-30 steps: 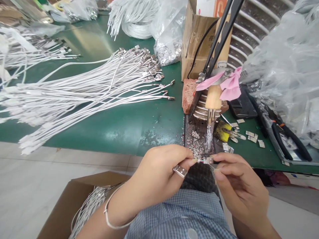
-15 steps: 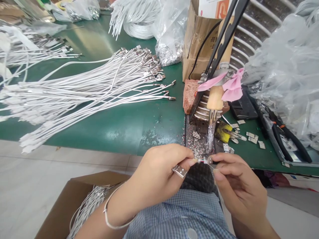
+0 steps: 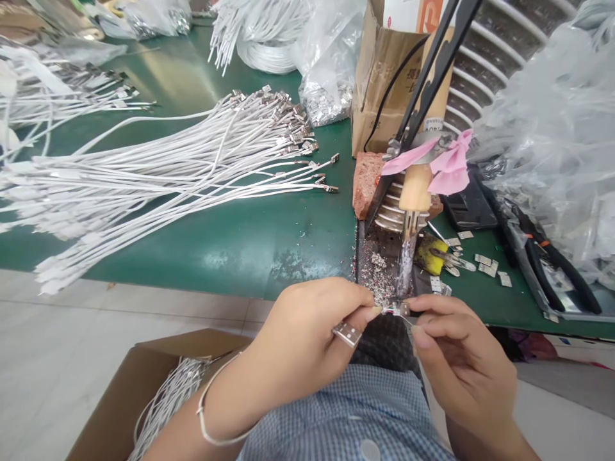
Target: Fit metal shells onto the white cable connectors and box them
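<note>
My left hand [image 3: 317, 320] is closed, pinching a cable end whose thin coloured wires [image 3: 390, 310] show past the fingertips. A metal USB plug [image 3: 347, 333] pokes out from under that hand's curled fingers. My right hand [image 3: 466, 352] is closed too, with a small USB connector [image 3: 404, 309] at its forefinger, against the wires. A thin solder wire [image 3: 407, 320] runs from its thumb and finger to the joint. Just above hangs a soldering iron [image 3: 407, 256], held tip down in a stand; its tip is close to the connector, but contact cannot be made out.
White USB cables [image 3: 192, 160] lie across the green table [image 3: 230, 256]. Right of the iron are a yellow sponge [image 3: 436, 257], loose connectors [image 3: 486, 264], and black-handled pliers [image 3: 552, 256]. A brick [image 3: 366, 186] stands behind. Below left, a cardboard box [image 3: 120, 397] holds cables.
Almost nothing differs. Both hands keep the same grip and place by the iron tip, with only a very slight shift of the view.
</note>
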{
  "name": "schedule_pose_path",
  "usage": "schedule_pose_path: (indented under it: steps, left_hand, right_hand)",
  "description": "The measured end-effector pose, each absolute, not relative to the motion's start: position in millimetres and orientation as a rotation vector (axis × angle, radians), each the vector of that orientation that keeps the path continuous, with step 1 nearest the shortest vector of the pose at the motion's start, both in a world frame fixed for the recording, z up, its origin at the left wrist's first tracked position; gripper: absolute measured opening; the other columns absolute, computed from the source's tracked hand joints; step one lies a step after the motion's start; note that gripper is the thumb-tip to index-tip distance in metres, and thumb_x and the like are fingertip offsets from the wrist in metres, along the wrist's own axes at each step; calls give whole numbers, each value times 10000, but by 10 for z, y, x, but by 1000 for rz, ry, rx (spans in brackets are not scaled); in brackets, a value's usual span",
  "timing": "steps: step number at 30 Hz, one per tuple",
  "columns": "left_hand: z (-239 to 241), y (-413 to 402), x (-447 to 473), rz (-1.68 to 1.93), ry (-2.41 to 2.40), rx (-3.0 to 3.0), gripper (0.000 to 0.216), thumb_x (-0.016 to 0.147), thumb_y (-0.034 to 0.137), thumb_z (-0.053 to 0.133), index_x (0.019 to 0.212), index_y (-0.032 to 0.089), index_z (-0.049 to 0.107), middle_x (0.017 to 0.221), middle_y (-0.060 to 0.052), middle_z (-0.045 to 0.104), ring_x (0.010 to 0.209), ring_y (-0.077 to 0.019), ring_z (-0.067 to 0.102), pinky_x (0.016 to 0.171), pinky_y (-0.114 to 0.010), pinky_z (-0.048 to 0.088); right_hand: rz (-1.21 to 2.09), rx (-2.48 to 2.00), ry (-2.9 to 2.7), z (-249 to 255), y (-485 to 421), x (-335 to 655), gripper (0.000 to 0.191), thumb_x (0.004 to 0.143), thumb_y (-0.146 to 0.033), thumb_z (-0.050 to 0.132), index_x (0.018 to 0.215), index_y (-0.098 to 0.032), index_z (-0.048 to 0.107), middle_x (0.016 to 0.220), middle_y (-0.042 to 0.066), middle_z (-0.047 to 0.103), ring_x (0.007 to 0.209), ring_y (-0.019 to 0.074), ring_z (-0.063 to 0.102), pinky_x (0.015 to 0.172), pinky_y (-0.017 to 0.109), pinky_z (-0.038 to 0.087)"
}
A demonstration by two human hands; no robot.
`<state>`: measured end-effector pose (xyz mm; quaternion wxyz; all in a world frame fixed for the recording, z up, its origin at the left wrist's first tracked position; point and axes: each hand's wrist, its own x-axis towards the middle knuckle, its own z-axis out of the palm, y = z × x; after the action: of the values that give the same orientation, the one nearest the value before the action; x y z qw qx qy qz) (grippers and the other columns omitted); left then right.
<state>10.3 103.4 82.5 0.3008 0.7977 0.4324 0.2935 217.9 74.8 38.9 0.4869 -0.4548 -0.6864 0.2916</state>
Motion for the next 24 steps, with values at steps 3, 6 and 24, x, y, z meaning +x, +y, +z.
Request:
schedule_pose_path:
  steps: [3, 6, 24]
  left_hand:
    - [839, 1012, 111, 795, 1159, 2149, 78, 908, 111, 561, 886, 157, 620, 704, 14, 602, 608, -102, 525, 565, -216, 388]
    - [844, 997, 118, 818, 1165, 2182, 59, 899, 110, 573, 888, 152, 613, 695, 15, 594, 582, -101, 504, 544, -222, 375]
    - [794, 962, 114, 811, 1172, 2209, 67, 904, 116, 575, 935, 172, 593, 668, 39, 539, 536, -97, 432, 526, -235, 350]
  right_hand:
    - [725, -1091, -1672, 380, 748, 2180, 209, 823, -1, 572, 866, -205, 575, 916, 34, 648, 978, 191, 624, 810, 333, 510]
    - [742, -1079, -1658, 361, 753, 2185, 215, 825, 7, 571, 884, -199, 581, 958, 37, 646, 991, 174, 620, 809, 306, 509]
    - [731, -1070, -1675, 348, 794, 2173, 199, 819, -1, 581, 881, -191, 584, 1003, 23, 632, 965, 135, 601, 801, 262, 499]
